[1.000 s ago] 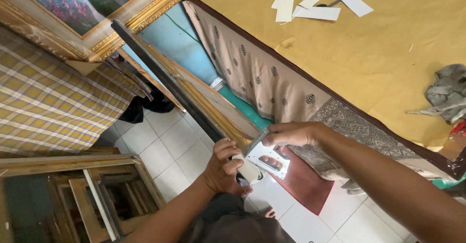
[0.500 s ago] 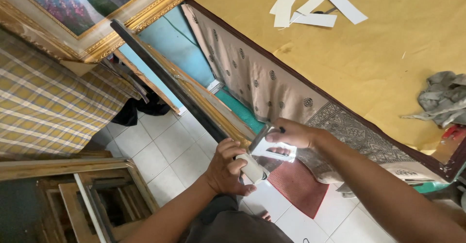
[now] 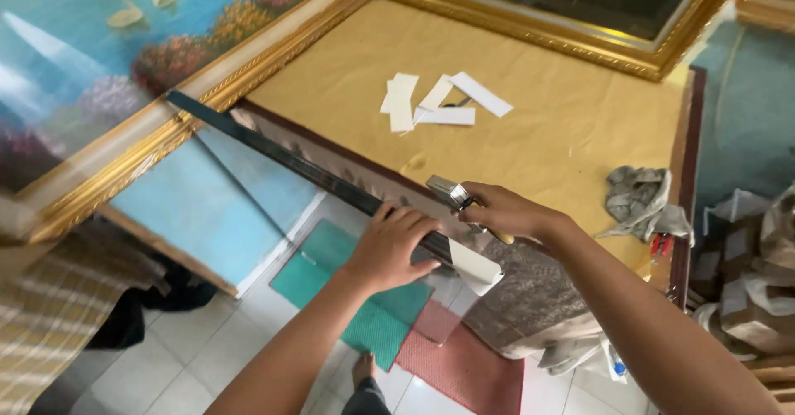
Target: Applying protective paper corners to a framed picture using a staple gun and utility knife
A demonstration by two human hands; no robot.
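Note:
My left hand grips a long black frame moulding strip near its close end, which is wrapped in white paper. The strip slants away to the upper left, along the front edge of the table. My right hand is closed around a small tool with a silver metal head and a yellowish handle, held just above the strip's wrapped end. A patterned cloth hangs from the table edge below both hands.
A table covered in tan paper carries several white paper strips and a grey rag. Gold-framed paintings lean at the left and stand at the back. Green and red mats lie on the tiled floor.
The view has swung up and toward the table. My right hand has let go of the white paper piece and now holds the metal tool; my left hand still grips the strip.

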